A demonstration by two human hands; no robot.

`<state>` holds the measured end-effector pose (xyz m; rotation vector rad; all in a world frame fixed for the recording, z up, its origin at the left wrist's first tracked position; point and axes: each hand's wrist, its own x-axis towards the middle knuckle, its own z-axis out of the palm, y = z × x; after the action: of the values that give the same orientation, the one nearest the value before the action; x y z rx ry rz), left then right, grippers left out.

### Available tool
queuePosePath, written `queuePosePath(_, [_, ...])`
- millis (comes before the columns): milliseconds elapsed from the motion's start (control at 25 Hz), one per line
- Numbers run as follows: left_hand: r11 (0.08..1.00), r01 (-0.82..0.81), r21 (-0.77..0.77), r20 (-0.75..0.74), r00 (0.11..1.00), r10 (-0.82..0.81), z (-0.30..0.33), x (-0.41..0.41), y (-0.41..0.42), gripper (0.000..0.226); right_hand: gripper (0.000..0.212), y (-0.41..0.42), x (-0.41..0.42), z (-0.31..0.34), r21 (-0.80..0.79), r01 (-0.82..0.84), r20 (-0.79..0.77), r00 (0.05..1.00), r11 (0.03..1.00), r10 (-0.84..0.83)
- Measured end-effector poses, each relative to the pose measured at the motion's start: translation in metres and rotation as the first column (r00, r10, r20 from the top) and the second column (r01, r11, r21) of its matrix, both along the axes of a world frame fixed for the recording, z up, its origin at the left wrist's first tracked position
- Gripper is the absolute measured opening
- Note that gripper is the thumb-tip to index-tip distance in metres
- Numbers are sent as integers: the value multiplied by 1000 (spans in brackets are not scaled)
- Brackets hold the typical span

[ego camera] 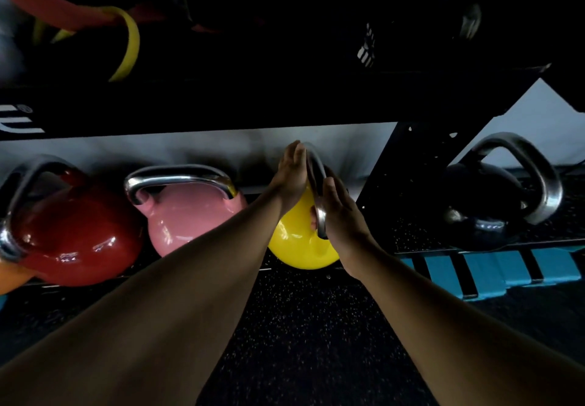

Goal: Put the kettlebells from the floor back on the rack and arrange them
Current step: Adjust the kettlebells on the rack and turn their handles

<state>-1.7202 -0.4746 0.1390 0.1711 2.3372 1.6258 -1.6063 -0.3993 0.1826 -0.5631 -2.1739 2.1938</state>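
Observation:
A yellow kettlebell (294, 247) with a steel handle stands on the bottom shelf of the black rack (221, 111), right of a pink kettlebell (186, 215) and a red kettlebell (76, 234). My left hand (289, 177) presses flat against the left side of the yellow one's handle, fingers straight. From the right, my right hand (343, 215) holds the same handle, thumb on top. A black kettlebell (481, 209) sits beyond the rack's slanted upright, on the right; whether on the floor or on a low platform I cannot tell.
An orange kettlebell (12, 276) peeks in at the far left edge. Red and yellow resistance bands (129, 41) hang from the dark upper shelf. A blue ribbed block (493, 272) lies in front of the black kettlebell. Speckled black rubber floor (300, 326) stretches under my arms.

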Motion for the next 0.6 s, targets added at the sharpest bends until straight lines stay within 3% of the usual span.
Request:
queuePosePath(160, [997,52,-53,-86,995,-56,-5,-5,-3,46,42,-3,-1,-8,-6,21,22,1000,1000,-21])
queuePosePath(440, [996,79,-41,-123,989,-84,-7,-11,-4,45,45,-20,-9,-23,-93,84,13,996,992,-83])
queuePosePath(600, [995,91,-49,-119,988,-97,-10,-13,-6,46,47,-23,-11,-30,-52,83,2,997,995,-83])
